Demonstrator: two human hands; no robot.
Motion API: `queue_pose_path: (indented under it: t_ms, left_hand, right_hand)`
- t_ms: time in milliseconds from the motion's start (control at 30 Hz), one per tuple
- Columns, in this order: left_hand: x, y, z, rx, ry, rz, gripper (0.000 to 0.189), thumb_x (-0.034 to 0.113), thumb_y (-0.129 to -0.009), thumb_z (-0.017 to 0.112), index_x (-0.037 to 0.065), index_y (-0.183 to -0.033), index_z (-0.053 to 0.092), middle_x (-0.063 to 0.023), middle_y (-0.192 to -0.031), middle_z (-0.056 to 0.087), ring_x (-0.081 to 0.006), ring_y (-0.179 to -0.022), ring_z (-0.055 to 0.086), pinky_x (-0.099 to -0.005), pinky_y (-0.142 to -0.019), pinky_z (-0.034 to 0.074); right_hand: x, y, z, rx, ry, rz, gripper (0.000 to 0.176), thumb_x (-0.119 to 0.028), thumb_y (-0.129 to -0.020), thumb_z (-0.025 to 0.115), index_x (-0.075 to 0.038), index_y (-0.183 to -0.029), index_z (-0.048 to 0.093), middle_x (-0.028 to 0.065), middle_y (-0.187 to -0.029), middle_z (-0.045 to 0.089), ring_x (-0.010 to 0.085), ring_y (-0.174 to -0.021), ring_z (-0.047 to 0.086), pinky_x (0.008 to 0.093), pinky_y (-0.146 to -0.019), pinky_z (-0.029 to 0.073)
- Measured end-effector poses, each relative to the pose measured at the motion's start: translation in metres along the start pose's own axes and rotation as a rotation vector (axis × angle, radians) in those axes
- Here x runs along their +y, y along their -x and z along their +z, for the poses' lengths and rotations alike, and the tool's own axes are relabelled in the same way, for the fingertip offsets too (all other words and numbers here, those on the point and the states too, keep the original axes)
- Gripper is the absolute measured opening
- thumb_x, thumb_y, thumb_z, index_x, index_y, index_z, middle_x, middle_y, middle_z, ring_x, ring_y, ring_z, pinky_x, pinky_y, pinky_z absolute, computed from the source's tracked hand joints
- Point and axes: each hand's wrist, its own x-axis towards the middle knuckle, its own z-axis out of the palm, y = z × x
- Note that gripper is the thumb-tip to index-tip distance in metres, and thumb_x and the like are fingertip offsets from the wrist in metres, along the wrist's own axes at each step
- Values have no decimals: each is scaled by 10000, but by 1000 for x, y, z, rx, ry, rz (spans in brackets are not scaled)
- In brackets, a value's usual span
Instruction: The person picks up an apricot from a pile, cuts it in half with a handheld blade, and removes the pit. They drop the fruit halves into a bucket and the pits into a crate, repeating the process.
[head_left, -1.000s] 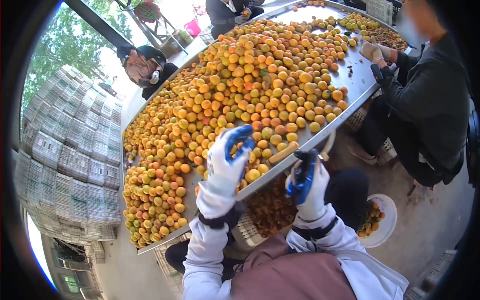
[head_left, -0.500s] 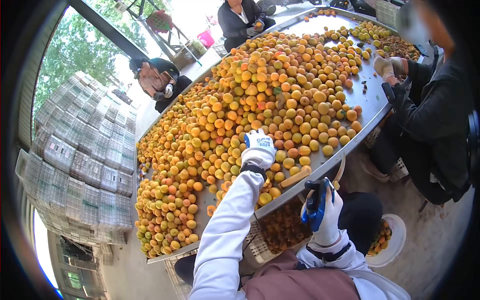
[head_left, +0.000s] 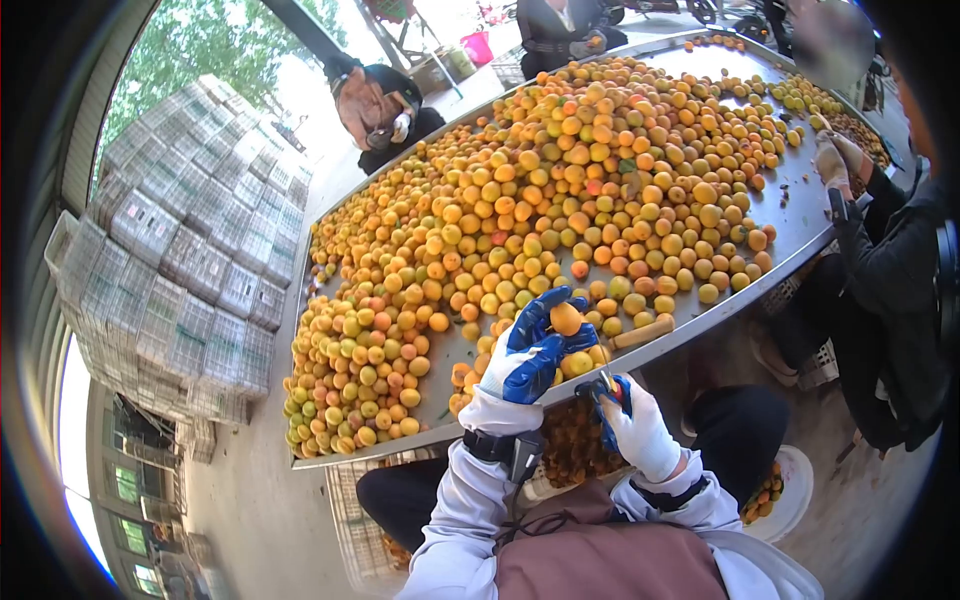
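Note:
My left hand (head_left: 532,350), in a white glove with a blue palm, holds a yellow-orange fruit (head_left: 566,319) in its fingers above the near edge of the metal table (head_left: 670,340). Just to the right and lower, my right hand (head_left: 637,425), gloved too, is closed around a small cutting tool (head_left: 608,392) with dark handles. The tool's tip points up toward the left hand, below the fruit. Behind both hands spreads a large heap of yellow and orange fruits (head_left: 520,190). A wooden piece (head_left: 643,332) lies at the table's edge.
Under the table edge stands a crate of dark fruit pieces (head_left: 575,445). A white tub (head_left: 795,490) with fruit is at lower right. Co-workers sit at the right (head_left: 890,270), far left (head_left: 380,110) and far side (head_left: 560,30). Stacked crates (head_left: 190,250) rise at left.
My left hand has come back from the heap toward my right hand and now holds a fruit, palm turned up. The tool has come close to it. The view has shifted.

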Motion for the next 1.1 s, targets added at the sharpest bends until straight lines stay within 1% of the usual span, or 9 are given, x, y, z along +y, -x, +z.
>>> queue_pose_path:
  t_ms: [67, 200, 433, 567, 667, 767, 867, 1033, 1100]
  left_hand:
    - [-7, 14, -15, -128, 207, 131, 605, 207, -964, 706, 28, -1474, 436, -205, -1410, 539, -308, -1176, 636, -440, -1051, 502]
    - [-3, 35, -30, -106, -2, 186, 634, 243, -960, 715, 29, -1486, 431, -197, -1365, 587, -303, -1179, 631, -432, -1038, 492]
    - [11, 50, -44, -58, -66, 213, 734, 125, -893, 770, -21, -1505, 391, -195, -1318, 617, -315, -1188, 638, -425, -1043, 495]
    - [5, 51, -50, -8, -87, 205, 757, 94, -868, 787, -32, -1501, 392, -205, -1300, 632, -314, -1166, 655, -416, -1035, 504]
    - [4, 52, -45, 32, -133, 248, 769, 82, -859, 794, -41, -1501, 391, -205, -1286, 644, -283, -1139, 665, -389, -1021, 510]
    - [4, 58, -36, 53, -331, 296, 747, 78, -879, 777, -51, -1505, 389, -188, -1276, 651, -217, -1119, 653, -354, -992, 521]
    - [-5, 59, -31, 38, -243, 271, 750, 85, -880, 782, -52, -1505, 389, -179, -1237, 665, -221, -1112, 656, -360, -990, 522]
    - [-23, 53, -25, 28, 128, 202, 569, 126, -959, 692, -55, -1446, 462, -179, -1175, 679, -240, -1030, 674, -335, -911, 545]
    - [-35, 50, -27, 41, 151, 165, 542, 141, -969, 681, -57, -1431, 478, -178, -1176, 681, -238, -1028, 674, -335, -908, 545]
  right_hand:
    - [-2, 2, 9, -57, 4, 3, 157, -114, -997, 609, 4, -1099, 630, 114, -802, 646, 204, -704, 606, 342, -680, 503]
    - [1, 3, 26, -134, 39, 17, 138, -94, -982, 611, 11, -1067, 640, 148, -800, 661, 237, -696, 615, 357, -677, 506]
    - [6, 1, 39, -179, 120, -38, 142, -58, -956, 609, 17, -1066, 657, 209, -832, 682, 381, -756, 668, 386, -685, 514]
    - [18, 2, 42, -191, 136, -12, 144, -50, -949, 614, 21, -1066, 659, 216, -831, 680, 378, -756, 670, 393, -686, 515]
    - [10, -1, 46, -172, 162, -3, 141, -49, -948, 612, 19, -1062, 658, 217, -836, 681, 380, -753, 668, 397, -686, 514]
    - [12, -3, 48, -164, 198, -7, 135, -64, -959, 606, 15, -1057, 655, 220, -835, 678, 391, -758, 667, 400, -683, 513]
    - [22, -7, 52, -141, 203, -15, 136, -84, -969, 606, 10, -1055, 651, 227, -835, 674, 409, -781, 671, 404, -681, 513]
    - [36, -12, 68, -10, 166, -91, 160, -125, -985, 606, 5, -1068, 645, 238, -874, 687, 445, -838, 673, 421, -697, 516]
    - [45, -15, 70, 51, 170, -117, 176, -134, -989, 604, 9, -1083, 645, 231, -879, 690, 435, -826, 674, 411, -705, 518]
